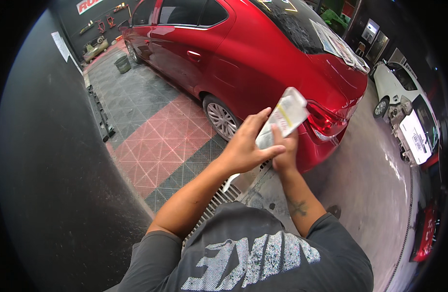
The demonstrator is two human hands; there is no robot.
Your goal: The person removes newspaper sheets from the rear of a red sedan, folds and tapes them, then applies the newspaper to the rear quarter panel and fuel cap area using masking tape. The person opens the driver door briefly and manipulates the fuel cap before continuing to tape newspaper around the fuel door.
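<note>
Both my hands are raised in front of the red car's rear corner, around a flat whitish packet (288, 113) with a yellow stripe and red lettering. It could be folded paper or a plastic sleeve; its exact kind does not show. My left hand (243, 145) closes on its lower left edge, with the thumb pointing across toward my other hand. Behind and below the packet, my right hand (286, 150) grips it, the thumb lying over its front; this hand is slightly blurred. A white strip (230, 182) hangs below my left wrist.
The red car (263, 68) fills the middle, with paper sheets (335, 44) on its rear. A dark wall (44, 146) rises at left, and a dark bucket (122, 64) stands on the tiled floor (156, 131). A floor grate (216, 204) runs beneath me. At right is a white car (398, 87).
</note>
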